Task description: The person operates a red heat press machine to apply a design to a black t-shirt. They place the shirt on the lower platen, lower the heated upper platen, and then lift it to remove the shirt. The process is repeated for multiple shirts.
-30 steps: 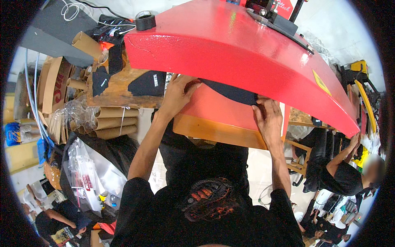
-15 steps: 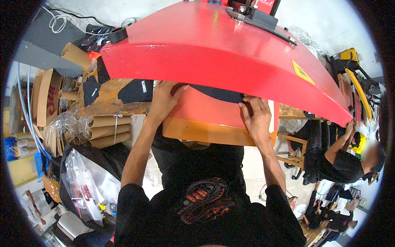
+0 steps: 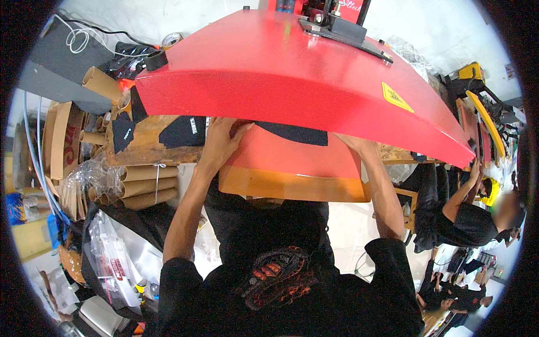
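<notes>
In front of me is a heat press with a broad red upper plate (image 3: pixel 281 84) raised over a red-orange lower platen (image 3: pixel 297 160). A piece of black fabric (image 3: pixel 297 133) lies on the platen, its far part hidden by the plate. My left hand (image 3: pixel 223 140) rests by the fabric's left end, thumb spread from the fingers, whose tips pass under the plate. On the opposite side, my right hand (image 3: pixel 355 143) reaches beneath the plate near the fabric's right end. Its fingers are hidden, so I cannot see whether they touch the cloth.
More black fabric pieces (image 3: pixel 182 132) lie on the wooden table (image 3: pixel 149 147) at left. Cardboard tubes (image 3: pixel 149 185) are stacked below them, next to a cardboard box (image 3: pixel 63 137). A co-worker (image 3: pixel 466 219) in black is at the right, one hand near the plate's corner.
My right hand has gone farther under the upper plate, so its fingers no longer show. The left hand stays at the fabric's left end. The view has shifted slightly.
</notes>
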`<state>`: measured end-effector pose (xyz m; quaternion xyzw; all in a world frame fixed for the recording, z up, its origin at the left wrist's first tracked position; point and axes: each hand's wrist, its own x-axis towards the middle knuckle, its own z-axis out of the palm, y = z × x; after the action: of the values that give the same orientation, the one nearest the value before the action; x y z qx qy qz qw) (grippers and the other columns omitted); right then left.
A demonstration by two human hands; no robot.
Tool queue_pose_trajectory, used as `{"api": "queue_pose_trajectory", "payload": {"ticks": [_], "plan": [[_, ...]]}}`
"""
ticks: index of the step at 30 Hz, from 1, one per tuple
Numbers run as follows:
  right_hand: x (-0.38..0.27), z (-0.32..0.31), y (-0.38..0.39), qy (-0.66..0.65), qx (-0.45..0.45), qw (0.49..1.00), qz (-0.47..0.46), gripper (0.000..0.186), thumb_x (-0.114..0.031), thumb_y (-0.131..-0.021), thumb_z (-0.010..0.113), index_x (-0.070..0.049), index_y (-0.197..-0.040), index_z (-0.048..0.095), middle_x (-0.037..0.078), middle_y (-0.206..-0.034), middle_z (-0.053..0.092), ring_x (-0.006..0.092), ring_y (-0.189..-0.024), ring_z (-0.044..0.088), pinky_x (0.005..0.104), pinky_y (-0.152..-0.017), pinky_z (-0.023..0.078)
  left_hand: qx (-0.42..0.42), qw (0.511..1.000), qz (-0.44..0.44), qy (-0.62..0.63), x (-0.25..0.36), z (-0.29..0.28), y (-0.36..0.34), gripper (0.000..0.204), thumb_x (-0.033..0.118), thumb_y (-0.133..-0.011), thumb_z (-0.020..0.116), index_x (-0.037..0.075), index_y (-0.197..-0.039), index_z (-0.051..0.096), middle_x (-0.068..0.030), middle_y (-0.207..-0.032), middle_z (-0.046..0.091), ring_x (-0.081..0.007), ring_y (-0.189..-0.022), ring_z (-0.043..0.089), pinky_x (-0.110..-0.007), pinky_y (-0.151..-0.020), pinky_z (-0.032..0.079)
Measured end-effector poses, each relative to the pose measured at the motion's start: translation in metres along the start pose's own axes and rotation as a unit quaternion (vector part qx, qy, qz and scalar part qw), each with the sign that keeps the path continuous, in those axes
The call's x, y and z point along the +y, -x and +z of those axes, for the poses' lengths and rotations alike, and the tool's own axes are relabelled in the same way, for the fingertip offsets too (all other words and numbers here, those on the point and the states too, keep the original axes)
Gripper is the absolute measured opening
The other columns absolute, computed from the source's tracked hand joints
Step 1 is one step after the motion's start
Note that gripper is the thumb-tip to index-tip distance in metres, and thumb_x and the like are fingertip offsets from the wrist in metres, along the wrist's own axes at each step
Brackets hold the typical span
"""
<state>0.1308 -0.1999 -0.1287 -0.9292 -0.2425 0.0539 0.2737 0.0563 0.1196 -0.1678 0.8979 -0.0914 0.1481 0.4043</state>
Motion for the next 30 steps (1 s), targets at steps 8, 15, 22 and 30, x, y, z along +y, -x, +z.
{"api": "queue_pose_trajectory", "payload": {"ticks": [8, 15, 22, 30], "plan": [[0.004, 0.003, -0.028, 0.072, -0.057, 0.995, 0.025, 0.046, -0.023, -0.091, 0.070, 0.001, -0.129, 0.058, 0.018, -0.128, 0.060, 0.0315, -0.121, 0.056, 0.0421, -0.103, 0.044, -0.012, 1.000, -0.003, -0.006, 0.002, -0.005, 0.001, 0.028, 0.014, -0.088, 0.071, 0.005, -0.114, 0.069, -0.0147, -0.111, 0.070, -0.0357, -0.112, 0.060, -0.048, -0.104, 0.039], [0.004, -0.009, -0.004, 0.093, -0.056, 0.994, 0.025, 0.049, -0.015, -0.095, 0.064, 0.002, -0.139, 0.052, 0.017, -0.143, 0.054, 0.0296, -0.133, 0.050, 0.0398, -0.111, 0.040, 0.007, 0.997, 0.067, 0.024, 0.013, 0.006, 0.007, 0.042, 0.007, -0.080, 0.066, 0.007, -0.122, 0.067, -0.0161, -0.119, 0.068, -0.0357, -0.111, 0.062, -0.047, -0.102, 0.045], [-0.062, -0.051, 0.019, -0.219, -0.043, 0.974, -0.038, 0.054, -0.026, -0.098, 0.064, -0.004, -0.143, 0.046, 0.019, -0.141, 0.056, 0.0349, -0.124, 0.057, 0.0478, -0.109, 0.040, 0.058, 0.986, 0.142, 0.064, 0.015, 0.018, 0.016, 0.048, 0.015, -0.077, 0.075, 0.004, -0.123, 0.065, -0.0140, -0.122, 0.067, -0.0289, -0.122, 0.058, -0.050, -0.111, 0.033], [-0.074, -0.049, 0.042, 0.282, 0.078, 0.912, -0.288, 0.046, -0.025, -0.101, 0.058, 0.006, -0.134, 0.053, 0.024, -0.133, 0.057, 0.0236, -0.120, 0.057, 0.0390, -0.095, 0.051, 0.234, 0.969, 0.075, 0.032, 0.009, 0.007, 0.061, 0.043, 0.012, -0.085, 0.069, 0.001, -0.126, 0.061, -0.0166, -0.127, 0.063, -0.0333, -0.123, 0.056, -0.050, -0.109, 0.036]]}}
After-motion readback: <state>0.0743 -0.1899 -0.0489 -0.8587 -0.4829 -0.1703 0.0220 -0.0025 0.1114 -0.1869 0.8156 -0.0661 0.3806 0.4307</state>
